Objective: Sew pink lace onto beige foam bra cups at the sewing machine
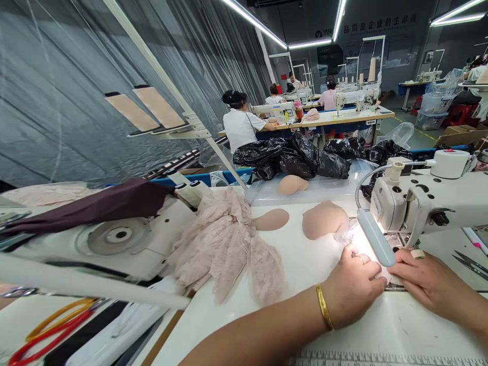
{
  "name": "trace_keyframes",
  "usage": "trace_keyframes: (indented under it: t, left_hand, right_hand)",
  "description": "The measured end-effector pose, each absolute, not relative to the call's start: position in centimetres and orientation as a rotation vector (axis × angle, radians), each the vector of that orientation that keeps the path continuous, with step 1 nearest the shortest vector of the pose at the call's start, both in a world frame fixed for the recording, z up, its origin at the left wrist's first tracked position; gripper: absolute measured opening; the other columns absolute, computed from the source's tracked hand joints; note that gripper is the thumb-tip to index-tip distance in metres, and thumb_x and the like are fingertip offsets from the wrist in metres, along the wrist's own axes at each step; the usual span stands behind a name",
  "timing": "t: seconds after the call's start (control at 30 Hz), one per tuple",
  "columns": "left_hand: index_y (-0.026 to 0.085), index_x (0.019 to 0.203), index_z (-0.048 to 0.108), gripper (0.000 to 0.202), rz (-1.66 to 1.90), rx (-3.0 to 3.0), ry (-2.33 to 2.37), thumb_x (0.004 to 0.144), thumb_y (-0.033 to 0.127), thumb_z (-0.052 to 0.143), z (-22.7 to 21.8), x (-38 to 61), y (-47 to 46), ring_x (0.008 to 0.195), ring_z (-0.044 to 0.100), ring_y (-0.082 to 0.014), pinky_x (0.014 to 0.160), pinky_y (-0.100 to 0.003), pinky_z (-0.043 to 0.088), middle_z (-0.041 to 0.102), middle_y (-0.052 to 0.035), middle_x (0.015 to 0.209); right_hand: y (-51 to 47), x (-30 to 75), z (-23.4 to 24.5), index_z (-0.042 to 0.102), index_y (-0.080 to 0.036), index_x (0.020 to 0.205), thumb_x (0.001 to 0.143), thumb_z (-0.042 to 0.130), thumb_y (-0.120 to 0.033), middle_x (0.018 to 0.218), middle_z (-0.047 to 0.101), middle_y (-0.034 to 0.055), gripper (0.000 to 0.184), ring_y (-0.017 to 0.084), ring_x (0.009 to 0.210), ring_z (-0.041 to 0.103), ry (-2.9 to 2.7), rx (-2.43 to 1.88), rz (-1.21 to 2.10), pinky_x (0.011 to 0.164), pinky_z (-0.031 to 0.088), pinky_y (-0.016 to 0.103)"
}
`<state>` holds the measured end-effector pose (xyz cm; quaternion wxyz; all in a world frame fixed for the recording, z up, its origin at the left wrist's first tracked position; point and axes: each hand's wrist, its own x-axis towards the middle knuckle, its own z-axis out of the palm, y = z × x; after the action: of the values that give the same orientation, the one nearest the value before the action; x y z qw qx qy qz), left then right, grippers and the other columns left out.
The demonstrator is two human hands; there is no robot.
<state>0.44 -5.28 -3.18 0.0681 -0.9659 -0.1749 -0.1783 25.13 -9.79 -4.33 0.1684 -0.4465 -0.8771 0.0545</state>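
At the white sewing machine [396, 203], both hands are close together under the lit lamp [375, 238]. My left hand [356, 287], with a ring and a gold bangle, has its fingers curled closed on a pale, sheer fabric [345, 236], overexposed by the light. My right hand [429, 279], a light band round one finger, presses its bent fingers together on the same fabric near the needle area. The lamp hides some fingertips and the needle. A beige moulded bra cup [326, 220] lies just beyond my left hand, beside the fabric.
Beige lace [224, 239] is heaped left of a flat beige pad [272, 219]; stacked pads [293, 185] lie behind. Small scissors [470, 264] are at far right, a ruler [381, 358] at the front edge. A thread stand [198, 124] rises at left. People sew beyond black bags [297, 155].
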Motion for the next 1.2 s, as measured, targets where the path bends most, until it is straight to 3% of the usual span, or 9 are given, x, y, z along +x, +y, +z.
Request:
trace_keyframes:
  t: [0.17,0.43,0.73,0.9,1.03,1.1,1.2]
  left_hand:
    - [0.018,0.083,0.059,0.011,-0.509,-2.931,-0.548,0.086,0.011,0.053,-3.4,0.4,-5.3,0.074,0.053,-0.0163,0.085,-0.042,0.033,0.063,0.0001,0.082]
    - [0.018,0.081,0.063,0.014,-0.442,-2.980,-0.522,0.087,0.009,0.055,-3.3,0.4,-2.4,0.079,0.057,-0.0176,0.093,-0.045,0.030,0.065,-0.0007,0.082]
    - [0.020,0.095,0.071,0.017,-0.313,-3.059,-0.556,0.097,0.018,0.054,-2.3,0.3,0.8,0.093,0.062,-0.0210,0.103,-0.048,0.026,0.073,-0.0050,0.104]
    - [0.019,0.100,0.069,0.020,-0.274,-2.962,-0.644,0.098,0.014,0.050,-2.1,0.6,-0.6,0.096,0.062,-0.0231,0.097,-0.045,0.034,0.072,-0.0071,0.102]
    - [0.015,0.092,0.065,0.013,-0.201,-2.867,-0.763,0.095,0.011,0.052,-1.7,-0.7,-4.7,0.092,0.063,-0.0239,0.091,-0.046,0.041,0.069,-0.0097,0.098]
    - [0.015,0.095,0.064,0.006,-0.207,-2.862,-0.810,0.095,0.016,0.058,-1.2,-2.4,-6.8,0.098,0.064,-0.0239,0.096,-0.048,0.043,0.070,-0.0102,0.108]
    - [0.016,0.116,0.063,0.024,-0.320,-2.778,-0.993,0.096,0.028,0.065,-0.4,-6.0,-9.4,0.118,0.061,-0.0256,0.104,-0.050,0.042,0.066,-0.0113,0.133]
  right_hand:
    - [-9.9,24.9,-4.3,0.065,-0.025,0.105,0.100,0.037,-0.010,0.094,0.062,0.0033,0.032,0.019,0.081,0.058,-2.534,-1.281,0.263,0.068,0.044,0.031]
    - [-9.4,24.2,-5.1,0.060,-0.026,0.095,0.098,0.036,-0.011,0.096,0.064,0.0031,0.028,0.019,0.070,0.055,-2.479,-1.403,0.098,0.058,0.040,0.031]
    - [-9.0,24.3,-6.7,0.057,-0.025,0.085,0.096,0.039,-0.013,0.088,0.062,0.0013,0.024,0.013,0.047,0.031,-2.417,-1.464,-0.070,0.047,0.028,0.030]
    - [-9.0,24.3,-6.7,0.059,-0.027,0.096,0.098,0.038,-0.015,0.081,0.059,-0.0004,0.025,0.017,0.055,0.044,-2.371,-1.460,-0.064,0.052,0.036,0.030]
    - [-9.0,24.7,-6.6,0.060,-0.028,0.094,0.101,0.038,-0.019,0.080,0.061,0.0004,0.025,0.019,0.062,0.055,-2.335,-1.423,-0.031,0.055,0.042,0.031]
    - [-8.9,25.1,-6.7,0.062,-0.028,0.093,0.100,0.041,-0.020,0.083,0.064,0.0011,0.024,0.019,0.062,0.058,-2.325,-1.392,-0.008,0.054,0.045,0.031]
    - [-8.5,25.6,-6.9,0.066,-0.031,0.093,0.099,0.044,-0.022,0.085,0.067,0.0024,0.025,0.023,0.064,0.062,-2.330,-1.339,-0.055,0.055,0.049,0.034]
